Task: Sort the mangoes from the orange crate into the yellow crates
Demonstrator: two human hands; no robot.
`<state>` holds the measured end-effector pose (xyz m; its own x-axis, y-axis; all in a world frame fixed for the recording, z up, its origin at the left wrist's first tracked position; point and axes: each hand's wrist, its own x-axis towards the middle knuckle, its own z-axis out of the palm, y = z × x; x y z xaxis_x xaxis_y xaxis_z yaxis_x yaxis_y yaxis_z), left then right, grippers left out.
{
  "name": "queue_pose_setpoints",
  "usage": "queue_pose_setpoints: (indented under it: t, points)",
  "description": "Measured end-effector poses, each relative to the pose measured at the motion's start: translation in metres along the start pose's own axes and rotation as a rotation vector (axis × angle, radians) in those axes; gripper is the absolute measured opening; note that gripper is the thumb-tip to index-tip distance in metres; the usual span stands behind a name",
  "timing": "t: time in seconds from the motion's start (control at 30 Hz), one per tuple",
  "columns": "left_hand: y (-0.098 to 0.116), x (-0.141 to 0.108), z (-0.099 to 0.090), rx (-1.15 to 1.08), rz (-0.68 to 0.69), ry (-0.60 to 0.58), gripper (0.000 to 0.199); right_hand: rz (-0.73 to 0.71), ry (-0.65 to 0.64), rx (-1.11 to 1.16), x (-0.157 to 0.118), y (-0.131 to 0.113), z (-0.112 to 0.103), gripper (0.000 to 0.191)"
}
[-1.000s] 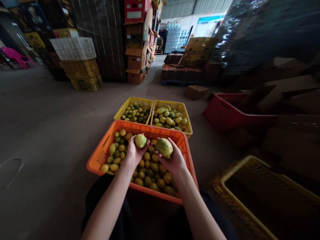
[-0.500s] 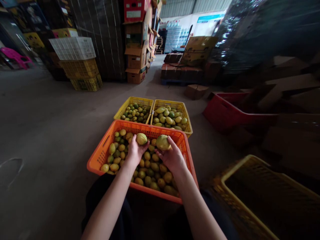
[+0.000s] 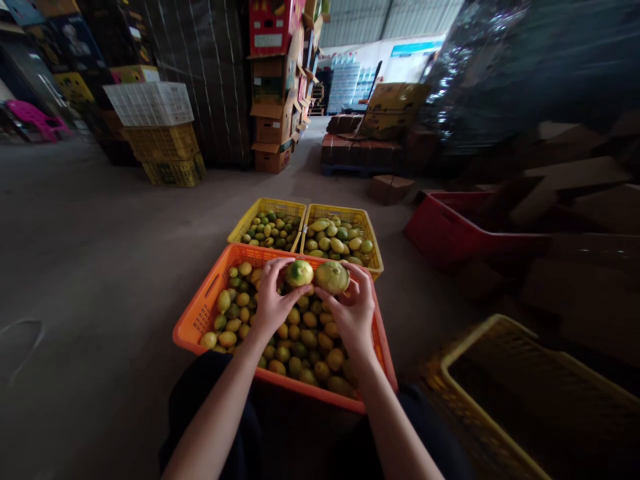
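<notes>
My left hand [image 3: 277, 293] grips a yellow-green lemon [image 3: 300, 273] between thumb and fingers. In my right hand [image 3: 353, 303] is a larger, duller green lemon [image 3: 332, 277], held close beside the first one. Both hands are above an orange crate [image 3: 200, 303] full of yellow and green lemons. Behind its far rim stand two yellow crates side by side: the left yellow crate [image 3: 245, 217] holds smaller, greener fruit, and the right yellow crate [image 3: 373, 237] holds larger, paler fruit.
On the right are a yellow crate [image 3: 467, 337] close by and a red crate [image 3: 445, 227] near loose cardboard [image 3: 575, 183]. Stacked crates [image 3: 165, 143] stand at the back left, next to wrapped pallets. Cardboard boxes [image 3: 270, 127] rise in the back middle.
Both lemons have been turned in my fingers and brought nearer each other. My left hand has moved slightly right and its fingers now curl over the top of its lemon.
</notes>
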<state>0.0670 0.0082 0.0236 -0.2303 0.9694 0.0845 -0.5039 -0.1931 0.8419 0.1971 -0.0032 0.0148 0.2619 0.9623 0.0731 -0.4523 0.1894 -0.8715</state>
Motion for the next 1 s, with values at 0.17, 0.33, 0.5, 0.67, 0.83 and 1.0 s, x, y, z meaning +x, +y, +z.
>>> queue_pose_setpoints:
  t: [0.17, 0.33, 0.5, 0.67, 0.83, 1.0]
  points:
    - [-0.006, 0.009, -0.009, -0.111, -0.086, -0.075, 0.038, -0.077, -0.057, -0.008, 0.001, -0.005, 0.000, 0.047]
    - [-0.009, 0.015, -0.016, -0.331, -0.278, -0.034, 0.018, 0.159, -0.141, 0.249, 0.006, -0.004, -0.004, 0.033]
    - [-0.007, 0.015, -0.011, -0.436, -0.428, -0.023, 0.016, 0.298, -0.136, 0.382, 0.009, -0.004, -0.004, 0.028]
    - [-0.009, 0.015, -0.010, -0.466, -0.405, -0.008, 0.014, 0.293, -0.172, 0.443, 0.010, -0.004, -0.002, 0.028]
    - [-0.008, 0.016, -0.012, -0.509, -0.440, -0.008, 0.016, 0.324, -0.094, 0.421, 0.012, -0.001, -0.002, 0.022]
    - [-0.006, 0.016, -0.014, -0.532, -0.471, -0.069, 0.026, 0.454, -0.085, 0.446, 0.012, -0.006, -0.002, 0.019]
